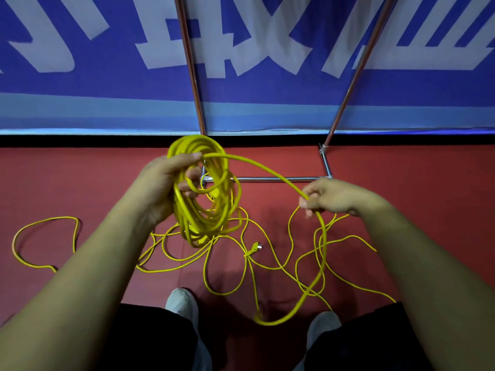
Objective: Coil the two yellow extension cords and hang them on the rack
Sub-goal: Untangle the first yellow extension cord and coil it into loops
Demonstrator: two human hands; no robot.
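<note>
My left hand (163, 183) grips a coil of yellow extension cord (206, 210) made of several loops, held up in front of the rack. From the coil a strand arcs right to my right hand (332, 196), which pinches it and lets it drop in a long loop toward my feet. More yellow cord (267, 263) lies tangled in loose loops over the red floor, with a plug (254, 247) showing in the middle. The metal rack (267, 179) stands just behind, its base bar on the floor and two poles rising.
A blue banner (241, 89) with large white characters covers the wall behind the rack. My two white shoes (182, 303) stand on the red floor at the bottom, cord loops lying between and around them.
</note>
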